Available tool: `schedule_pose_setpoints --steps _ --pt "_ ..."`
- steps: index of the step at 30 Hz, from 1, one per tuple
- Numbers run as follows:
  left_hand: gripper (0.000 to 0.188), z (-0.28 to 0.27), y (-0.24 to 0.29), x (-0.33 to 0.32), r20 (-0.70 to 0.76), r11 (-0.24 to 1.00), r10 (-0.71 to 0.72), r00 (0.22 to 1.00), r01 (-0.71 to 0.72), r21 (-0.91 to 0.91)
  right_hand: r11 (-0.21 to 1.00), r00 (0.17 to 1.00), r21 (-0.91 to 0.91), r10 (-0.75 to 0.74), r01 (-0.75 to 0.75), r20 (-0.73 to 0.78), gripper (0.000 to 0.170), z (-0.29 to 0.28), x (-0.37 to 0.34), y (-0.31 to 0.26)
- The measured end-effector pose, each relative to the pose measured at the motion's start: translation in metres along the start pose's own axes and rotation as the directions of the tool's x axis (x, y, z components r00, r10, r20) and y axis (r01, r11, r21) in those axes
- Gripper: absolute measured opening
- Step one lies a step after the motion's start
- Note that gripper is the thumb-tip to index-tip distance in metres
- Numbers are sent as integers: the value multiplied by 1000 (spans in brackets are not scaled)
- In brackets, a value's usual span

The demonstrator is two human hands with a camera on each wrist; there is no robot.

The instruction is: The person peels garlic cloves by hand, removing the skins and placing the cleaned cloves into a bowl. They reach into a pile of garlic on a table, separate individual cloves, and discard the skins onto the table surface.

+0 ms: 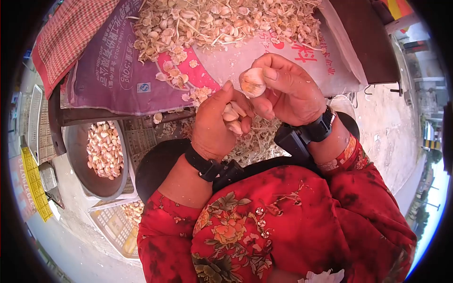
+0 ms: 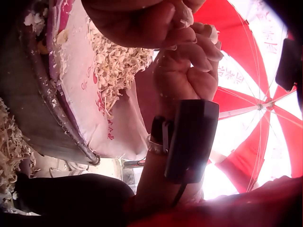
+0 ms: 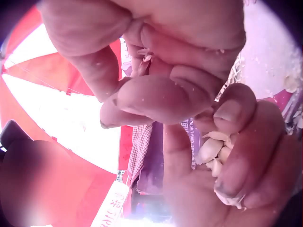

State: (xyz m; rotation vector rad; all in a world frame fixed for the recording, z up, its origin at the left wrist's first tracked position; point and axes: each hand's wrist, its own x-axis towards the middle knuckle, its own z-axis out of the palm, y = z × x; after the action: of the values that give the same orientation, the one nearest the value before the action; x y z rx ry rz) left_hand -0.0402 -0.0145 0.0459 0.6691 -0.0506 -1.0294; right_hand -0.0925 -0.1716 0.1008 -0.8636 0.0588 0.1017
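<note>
Several garlic cloves lie in the curled fingers of the left hand, whose thumb points up. The right hand pinches a partly peeled garlic bulb between thumb and fingers, just right of the left fingertips. In the right wrist view, pale cloves show within the left hand, below the right hand; the bulb is hidden there. In the left wrist view, the right hand is beyond the left hand, which fills the top.
A heap of garlic and skins lies on a printed sack over the table. At the lower left stand a basin of cloves and a plastic crate. Skins litter the ground beneath the hands. A red and white umbrella is overhead.
</note>
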Motion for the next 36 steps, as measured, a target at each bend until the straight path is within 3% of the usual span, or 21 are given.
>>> schedule_pose_setpoints --steps 4,7,13,18,24,30,33,36 --pt "47 10 2 -3 -38 993 47 998 -43 111 990 990 -117 68 -82 -123 23 -11 1 10" --pt "44 2 3 -1 39 965 49 998 -57 258 941 986 -327 38 -91 -164 28 -11 1 14" --pt "38 7 -5 0 41 924 73 997 -83 373 908 975 -396 51 -135 -214 25 -11 -1 16" --pt "30 8 -11 -2 1 871 84 996 -74 486 943 957 -282 98 -177 -274 32 -17 -3 27" --pt "31 9 -25 -4 71 780 212 975 -212 589 962 942 -212 95 -170 -323 34 -23 -7 31" --pt "19 1 -31 -9 153 732 249 956 -290 617 982 948 -166 40 -96 -315 31 -24 -17 32" --pt "15 6 -31 -16 139 876 187 973 -229 425 983 956 -162 32 -82 -290 29 -19 -24 29" --pt "13 2 -31 -17 131 940 85 988 -123 319 984 962 -164 25 -72 -271 28 -15 -31 29"
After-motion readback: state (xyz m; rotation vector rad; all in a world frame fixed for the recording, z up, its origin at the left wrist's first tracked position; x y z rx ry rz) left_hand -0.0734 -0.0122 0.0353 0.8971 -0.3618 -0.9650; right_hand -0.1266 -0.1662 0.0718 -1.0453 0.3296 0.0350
